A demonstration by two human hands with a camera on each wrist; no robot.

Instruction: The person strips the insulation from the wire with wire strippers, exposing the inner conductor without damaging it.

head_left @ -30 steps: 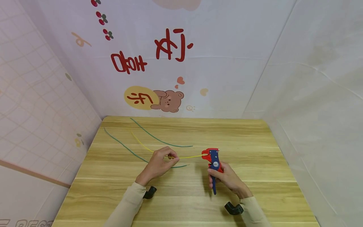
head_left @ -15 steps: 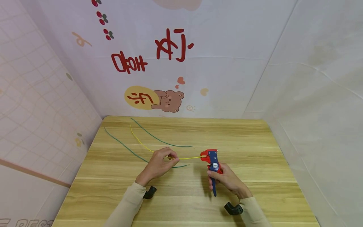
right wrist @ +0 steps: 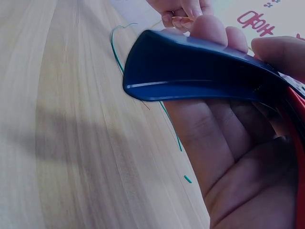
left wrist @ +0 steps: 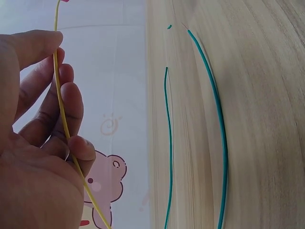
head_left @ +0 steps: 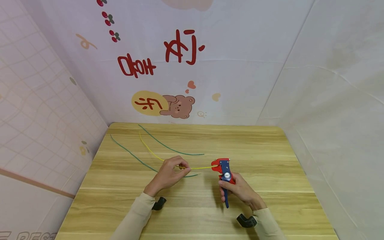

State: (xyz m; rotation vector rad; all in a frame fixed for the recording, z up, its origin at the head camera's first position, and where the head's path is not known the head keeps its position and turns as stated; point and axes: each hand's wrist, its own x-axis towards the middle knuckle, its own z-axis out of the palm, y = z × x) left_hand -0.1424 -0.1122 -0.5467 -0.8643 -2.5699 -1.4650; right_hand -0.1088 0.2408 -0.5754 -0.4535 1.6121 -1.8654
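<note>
Your left hand [head_left: 169, 171], left of centre over the wooden table [head_left: 270, 160]: thumb and forefinger closed together, pinching the yellow wire [head_left: 201, 168]. In the left wrist view the other fingers are loosely bent, the wire running across them and the palm.

Your right hand [head_left: 240, 187], to the right: fingers curled round the grip of a red and blue wire stripper [head_left: 225, 166], its head pointing far, its blue handle end near.

Yellow wire: right end at the stripper's red jaws, on their left side; how deep it sits, you cannot tell from here. Short stretch between your hands nearly straight; the tail curves off far left.

Two green wires on the table. Far green wire [head_left: 162, 144] lies beyond the yellow one. Near green wire [head_left: 132, 154] runs from the left to pass under your left hand, thin bare strand at its right tip. A small green scrap [left wrist: 169, 26] lies just past the far wire's right end.

Wall behind: printed bear [head_left: 180, 106], red characters.
</note>
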